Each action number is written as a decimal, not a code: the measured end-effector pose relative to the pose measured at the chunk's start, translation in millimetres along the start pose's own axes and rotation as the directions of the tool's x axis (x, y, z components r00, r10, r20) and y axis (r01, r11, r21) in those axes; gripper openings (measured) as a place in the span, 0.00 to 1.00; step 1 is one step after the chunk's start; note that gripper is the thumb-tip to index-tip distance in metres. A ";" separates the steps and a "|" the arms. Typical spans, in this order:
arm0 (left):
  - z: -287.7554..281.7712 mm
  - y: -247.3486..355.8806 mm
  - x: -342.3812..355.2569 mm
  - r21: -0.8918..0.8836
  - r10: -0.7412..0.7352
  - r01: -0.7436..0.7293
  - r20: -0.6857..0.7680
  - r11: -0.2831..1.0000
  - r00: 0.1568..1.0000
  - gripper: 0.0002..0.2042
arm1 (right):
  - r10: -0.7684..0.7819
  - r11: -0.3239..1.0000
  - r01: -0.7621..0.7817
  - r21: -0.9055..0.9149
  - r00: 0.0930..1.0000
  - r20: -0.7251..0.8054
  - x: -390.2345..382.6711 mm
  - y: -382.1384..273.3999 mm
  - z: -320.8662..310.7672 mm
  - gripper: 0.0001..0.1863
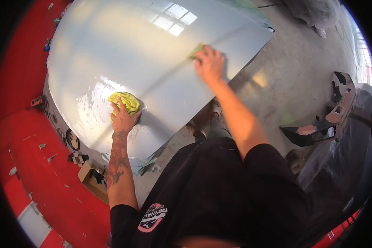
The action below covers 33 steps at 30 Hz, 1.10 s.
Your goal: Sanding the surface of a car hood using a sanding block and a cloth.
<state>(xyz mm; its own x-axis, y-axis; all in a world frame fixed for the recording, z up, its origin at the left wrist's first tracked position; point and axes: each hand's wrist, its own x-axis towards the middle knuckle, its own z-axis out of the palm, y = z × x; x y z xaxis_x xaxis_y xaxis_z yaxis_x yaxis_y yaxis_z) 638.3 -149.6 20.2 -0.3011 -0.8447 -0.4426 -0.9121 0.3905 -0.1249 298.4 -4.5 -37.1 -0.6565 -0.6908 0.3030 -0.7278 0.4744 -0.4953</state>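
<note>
A large glossy white panel [165,70], which looks like a car's hood, spreads out in front of me. On its near left part my left hand [124,118] presses a bunched yellow cloth [130,102] against the surface, fingers curled over it. Farther right and farther away, my right hand [212,65] holds a thin green pad [196,50] down on the panel; motion blurs it slightly. Broken, shiny wet patches [87,105] show around the cloth. Window light reflects at the panel's far side.
Thin masking film [151,165] hangs off the panel's near edge. A black, patchy bumper [318,124] lies at the right, beside plastic sheeting [332,165]. An open cardboard box [91,184] sits at the lower left, near a red wall [49,173]. My feet stand on concrete floor [264,82].
</note>
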 end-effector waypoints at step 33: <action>-4.8 -4.5 -3.6 -0.047 0.005 -0.005 0.012 0.999 1.000 0.57 | 0.080 0.973 -0.057 -0.221 0.992 0.096 -5.7 29.9 -22.1 0.16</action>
<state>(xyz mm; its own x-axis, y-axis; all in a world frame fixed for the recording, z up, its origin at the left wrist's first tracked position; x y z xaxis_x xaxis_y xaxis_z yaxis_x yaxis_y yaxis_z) 642.2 -150.1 26.6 -0.3023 -0.8382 -0.4538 -0.9227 0.3768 -0.0813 276.0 25.7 -35.6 -0.6908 -0.6996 0.1827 -0.7147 0.6223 -0.3194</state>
